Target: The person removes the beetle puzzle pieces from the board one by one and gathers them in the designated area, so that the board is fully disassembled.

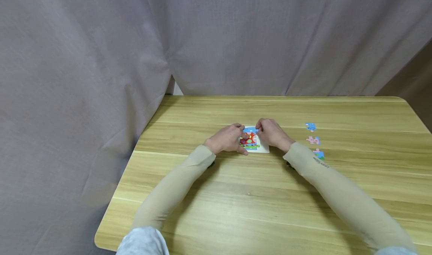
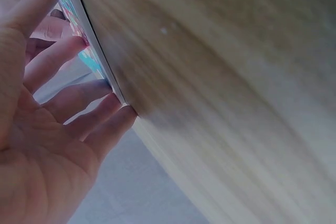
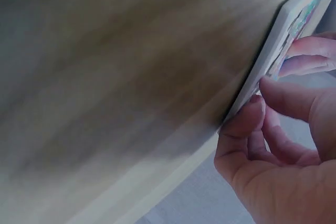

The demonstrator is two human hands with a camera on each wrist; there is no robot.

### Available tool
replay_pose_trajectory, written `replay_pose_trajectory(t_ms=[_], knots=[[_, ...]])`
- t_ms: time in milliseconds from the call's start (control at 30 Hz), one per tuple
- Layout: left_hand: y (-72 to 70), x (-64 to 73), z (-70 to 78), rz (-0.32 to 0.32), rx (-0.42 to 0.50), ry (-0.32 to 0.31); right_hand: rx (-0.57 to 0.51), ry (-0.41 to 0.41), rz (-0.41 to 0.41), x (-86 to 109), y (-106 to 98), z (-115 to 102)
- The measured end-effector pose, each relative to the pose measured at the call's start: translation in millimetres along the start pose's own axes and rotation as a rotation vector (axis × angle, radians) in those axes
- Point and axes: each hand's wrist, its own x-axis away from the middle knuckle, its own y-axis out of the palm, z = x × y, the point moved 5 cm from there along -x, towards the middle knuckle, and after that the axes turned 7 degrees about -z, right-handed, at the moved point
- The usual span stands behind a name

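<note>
A white puzzle board (image 1: 264, 148) lies on the table, partly filled with puzzle pieces (image 1: 247, 140) forming a red, green and blue picture. My left hand (image 1: 227, 138) steadies its left side with spread fingers. In the left wrist view the left fingertips (image 2: 109, 86) touch the board's edge, and one reaches over the picture. At the top right of the picture, my right hand (image 1: 272, 134) has curled fingers, thumb and index close together on a blue puzzle piece (image 1: 256, 129). In the right wrist view these fingertips (image 3: 255, 109) mostly hide that piece.
Three loose puzzle pieces lie in a column right of the board: a blue one (image 1: 310, 126), a pink one (image 1: 313, 140) and a blue-green one (image 1: 318, 154), close to the right forearm. A grey curtain (image 1: 236, 41) hangs behind the wooden table (image 1: 236, 210).
</note>
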Motion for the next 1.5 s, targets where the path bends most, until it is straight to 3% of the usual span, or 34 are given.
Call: replay_pose_trajectory(t_ms=[633,767,1500], knots=[[2.3,-2.2,-0.8,0.001,0.014,0.019,-0.064,-0.023,0.054,8.9,-9.1,5.6],[3.7,-2.5,-3.2,-0.008,0.053,0.003,-0.057,-0.029,0.078,12.4,-14.1,8.4],[4.1,-2.8,-12.3,0.031,0.114,-0.008,-0.041,0.028,0.126,36.4,-47.7,51.6]])
